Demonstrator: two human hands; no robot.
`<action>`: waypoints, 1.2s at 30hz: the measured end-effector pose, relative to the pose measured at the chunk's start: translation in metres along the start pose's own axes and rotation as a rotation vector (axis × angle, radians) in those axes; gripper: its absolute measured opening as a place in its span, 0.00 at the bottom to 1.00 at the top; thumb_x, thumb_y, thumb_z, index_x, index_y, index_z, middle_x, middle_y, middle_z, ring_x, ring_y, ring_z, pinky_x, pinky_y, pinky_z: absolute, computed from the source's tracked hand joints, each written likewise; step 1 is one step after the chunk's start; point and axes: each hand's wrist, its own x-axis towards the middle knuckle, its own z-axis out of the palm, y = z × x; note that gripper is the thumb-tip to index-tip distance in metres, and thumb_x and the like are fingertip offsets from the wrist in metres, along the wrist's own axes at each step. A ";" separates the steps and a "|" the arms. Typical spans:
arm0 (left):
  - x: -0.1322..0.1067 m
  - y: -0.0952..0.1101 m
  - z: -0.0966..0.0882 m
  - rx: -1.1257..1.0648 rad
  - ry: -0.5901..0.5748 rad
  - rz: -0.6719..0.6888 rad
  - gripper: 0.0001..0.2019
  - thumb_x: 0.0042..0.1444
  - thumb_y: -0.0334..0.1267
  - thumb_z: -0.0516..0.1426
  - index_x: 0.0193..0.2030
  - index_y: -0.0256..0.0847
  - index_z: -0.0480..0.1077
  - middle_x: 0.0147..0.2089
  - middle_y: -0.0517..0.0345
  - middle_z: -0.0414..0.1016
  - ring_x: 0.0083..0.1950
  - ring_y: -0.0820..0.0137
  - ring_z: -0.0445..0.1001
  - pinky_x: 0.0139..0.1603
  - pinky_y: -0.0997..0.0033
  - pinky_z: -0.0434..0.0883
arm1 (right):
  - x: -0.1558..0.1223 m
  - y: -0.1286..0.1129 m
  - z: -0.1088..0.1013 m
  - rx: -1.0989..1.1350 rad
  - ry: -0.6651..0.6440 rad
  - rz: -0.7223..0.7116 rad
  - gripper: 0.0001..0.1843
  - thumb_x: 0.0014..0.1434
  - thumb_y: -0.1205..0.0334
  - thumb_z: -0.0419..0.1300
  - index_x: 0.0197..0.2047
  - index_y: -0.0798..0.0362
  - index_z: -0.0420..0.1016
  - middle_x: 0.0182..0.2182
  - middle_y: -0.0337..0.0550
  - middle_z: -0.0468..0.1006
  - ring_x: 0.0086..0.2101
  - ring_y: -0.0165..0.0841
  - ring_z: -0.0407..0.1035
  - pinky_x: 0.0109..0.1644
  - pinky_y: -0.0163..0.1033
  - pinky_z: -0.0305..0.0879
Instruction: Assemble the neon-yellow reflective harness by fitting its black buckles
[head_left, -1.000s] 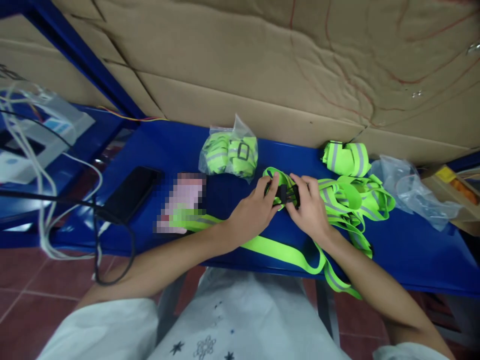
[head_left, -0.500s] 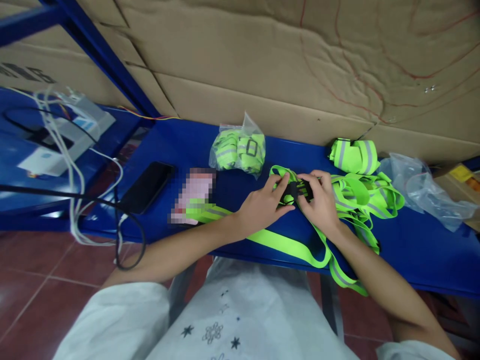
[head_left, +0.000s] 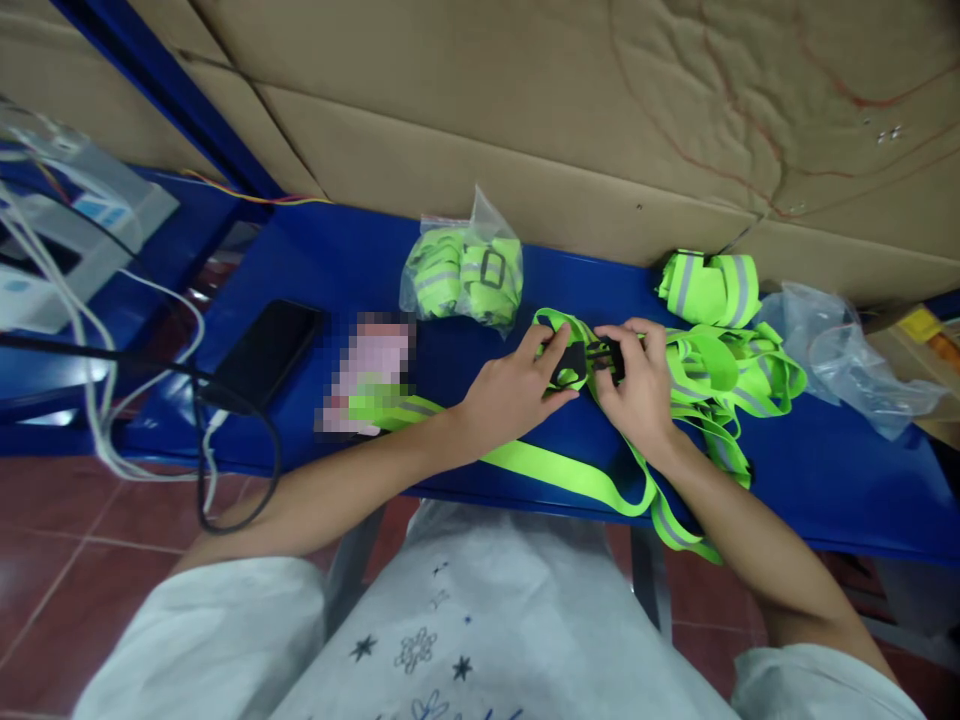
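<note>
My left hand (head_left: pixel 514 392) and my right hand (head_left: pixel 636 385) meet over a black plastic buckle (head_left: pixel 589 362) on a neon green reflective strap (head_left: pixel 562 482). Each hand pinches one half of the buckle, and a small gap shows between the halves. The strap runs from the pile of green webbing (head_left: pixel 739 375) at the right, across the blue table (head_left: pixel 352 260), and hangs over the front edge between my arms. The buckle rests just above the tabletop.
A clear bag of folded green straps (head_left: pixel 463 275) lies behind my left hand. A folded strap bundle (head_left: pixel 711 288) and an empty plastic bag (head_left: pixel 847 355) sit at the right. A black phone (head_left: pixel 262 352), cables (head_left: pixel 112 400) and a pink blurred item (head_left: pixel 367 370) lie left. Cardboard (head_left: pixel 525 120) backs the table.
The two buckle halves have come slightly apart between my fingers. My hands stay in the same spot; the camera view shifted a little.
</note>
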 end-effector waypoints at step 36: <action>-0.004 -0.004 -0.006 -0.091 0.114 0.129 0.36 0.65 0.48 0.63 0.74 0.41 0.57 0.65 0.45 0.70 0.53 0.59 0.81 0.35 0.68 0.79 | 0.009 -0.001 -0.028 0.067 -0.279 -0.327 0.53 0.60 0.60 0.65 0.80 0.45 0.40 0.70 0.58 0.60 0.68 0.56 0.59 0.69 0.67 0.61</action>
